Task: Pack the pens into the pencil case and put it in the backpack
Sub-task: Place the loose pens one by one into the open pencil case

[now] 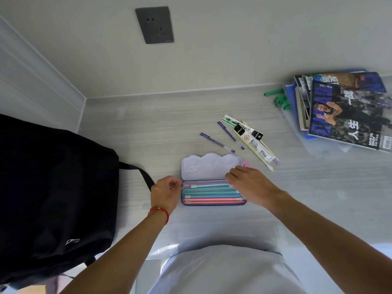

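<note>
An open pencil case (212, 166), pale lilac lid tilted back, lies on the desk in front of me. Its tray holds several pink and teal pens (210, 193) lying side by side. My left hand (165, 193) rests curled against the tray's left end. My right hand (248, 184) lies over the tray's right end, fingertips on the pens' tips. Two purple pens (216, 142) and a small loose cap (242, 147) lie on the desk beyond the case. The black backpack (53, 187) stands at the left, its strap (140, 172) reaching toward my left hand.
Packaged refills (254, 139) lie to the right of the loose pens. A stack of magazines (347, 111) sits at the far right, green pens (280, 99) beside it. A wall socket (154, 24) is above. The wall closes the desk at the back and left.
</note>
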### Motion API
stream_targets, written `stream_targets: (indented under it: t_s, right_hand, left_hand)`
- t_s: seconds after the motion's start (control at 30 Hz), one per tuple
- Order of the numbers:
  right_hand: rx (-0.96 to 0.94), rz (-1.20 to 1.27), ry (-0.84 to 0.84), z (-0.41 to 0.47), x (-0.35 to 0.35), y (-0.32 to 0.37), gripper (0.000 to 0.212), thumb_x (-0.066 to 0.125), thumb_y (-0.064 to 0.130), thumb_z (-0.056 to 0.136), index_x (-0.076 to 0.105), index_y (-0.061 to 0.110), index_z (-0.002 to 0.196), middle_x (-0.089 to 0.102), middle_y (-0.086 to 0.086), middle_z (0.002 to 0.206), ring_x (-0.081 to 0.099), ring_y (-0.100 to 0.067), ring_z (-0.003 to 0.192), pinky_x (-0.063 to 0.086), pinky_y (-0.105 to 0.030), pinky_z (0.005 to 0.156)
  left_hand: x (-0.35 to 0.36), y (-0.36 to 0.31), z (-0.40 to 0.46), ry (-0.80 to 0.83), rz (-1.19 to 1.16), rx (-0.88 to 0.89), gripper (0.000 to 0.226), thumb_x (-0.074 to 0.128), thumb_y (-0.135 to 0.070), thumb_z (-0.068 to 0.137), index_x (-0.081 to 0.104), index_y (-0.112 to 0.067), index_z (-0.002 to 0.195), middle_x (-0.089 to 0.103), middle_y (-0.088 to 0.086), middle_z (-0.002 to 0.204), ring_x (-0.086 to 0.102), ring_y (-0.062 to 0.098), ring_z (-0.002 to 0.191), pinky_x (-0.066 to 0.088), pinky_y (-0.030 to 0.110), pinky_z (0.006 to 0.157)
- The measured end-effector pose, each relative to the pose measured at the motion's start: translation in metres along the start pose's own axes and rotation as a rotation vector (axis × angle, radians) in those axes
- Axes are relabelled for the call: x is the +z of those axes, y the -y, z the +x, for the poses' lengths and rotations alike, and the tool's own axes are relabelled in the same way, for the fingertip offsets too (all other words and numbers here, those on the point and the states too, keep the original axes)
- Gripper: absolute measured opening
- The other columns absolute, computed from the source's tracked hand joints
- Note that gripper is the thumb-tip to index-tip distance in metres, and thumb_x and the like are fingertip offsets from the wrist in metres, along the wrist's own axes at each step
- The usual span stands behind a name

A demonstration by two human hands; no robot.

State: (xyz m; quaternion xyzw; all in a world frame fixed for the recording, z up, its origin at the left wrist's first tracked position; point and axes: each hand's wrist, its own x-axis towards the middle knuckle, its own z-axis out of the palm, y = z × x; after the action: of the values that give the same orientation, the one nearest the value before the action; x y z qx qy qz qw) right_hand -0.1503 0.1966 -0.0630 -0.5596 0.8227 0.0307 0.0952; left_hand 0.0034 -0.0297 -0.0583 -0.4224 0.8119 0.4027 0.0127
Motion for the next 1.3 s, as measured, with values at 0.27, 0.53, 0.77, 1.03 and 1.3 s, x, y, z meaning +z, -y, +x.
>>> stream_targets:
  t_s: [0.27, 0.53, 0.77, 1.03, 1.3]
  right_hand:
    - [0.006, 0.013, 0.031, 0.012, -0.001, 0.014, 0.031, 0.076, 0.009, 0.077, 0.063, 0.018, 0.104, 0.065, -0.002, 0.09, 0.062, -0.021, 0.082, 0.052, -0.033, 0.06]
    - [0.095, 0.04, 0.036, 0.022, 0.015, 0.02, 0.021, 0.065, 0.025, 0.092, 0.067, 0.023, 0.113, 0.062, 0.001, 0.104, 0.061, -0.02, 0.095, 0.054, -0.033, 0.075]
    - [0.374, 0.278, -0.218, -0.013, 0.033, 0.022, 0.016, 0.072, 0.018, 0.087, 0.07, 0.016, 0.103, 0.068, -0.005, 0.102, 0.066, -0.025, 0.092, 0.057, -0.038, 0.081]
    - [0.621, 0.484, -0.505, -0.039, 0.043, 0.003, 0.018, 0.075, 0.005, 0.082, 0.068, 0.012, 0.097, 0.063, -0.008, 0.101, 0.064, -0.028, 0.088, 0.058, -0.038, 0.063]
    - [1.107, 0.485, -0.316, -0.02, 0.026, -0.071, 0.035, 0.058, 0.011, 0.093, 0.055, 0.011, 0.127, 0.053, -0.017, 0.125, 0.052, -0.039, 0.112, 0.05, -0.051, 0.089]
  left_hand:
    - [0.004, 0.007, 0.0, 0.026, 0.072, 0.132, 0.013, 0.061, -0.02, 0.091, 0.072, -0.017, 0.085, 0.073, -0.001, 0.087, 0.065, 0.014, 0.079, 0.056, 0.027, 0.072]
    - [0.032, 0.009, -0.012, 0.264, 0.338, 0.62, 0.032, 0.052, -0.021, 0.097, 0.055, -0.02, 0.129, 0.058, 0.002, 0.128, 0.054, 0.016, 0.116, 0.045, 0.024, 0.1]
    - [0.041, 0.02, -0.019, 0.292, 0.576, 0.679, 0.049, 0.04, -0.034, 0.1, 0.036, -0.018, 0.147, 0.037, 0.003, 0.149, 0.038, 0.018, 0.136, 0.041, 0.031, 0.111]
    - [0.039, 0.011, -0.01, 0.283, 0.668, 0.772, 0.04, 0.047, -0.025, 0.095, 0.05, -0.016, 0.134, 0.052, 0.005, 0.131, 0.05, 0.024, 0.121, 0.046, 0.036, 0.1]
    - [0.036, -0.013, -0.012, 0.182, 0.544, 0.742, 0.031, 0.052, -0.019, 0.093, 0.06, -0.015, 0.123, 0.061, 0.005, 0.119, 0.054, 0.023, 0.114, 0.05, 0.039, 0.096]
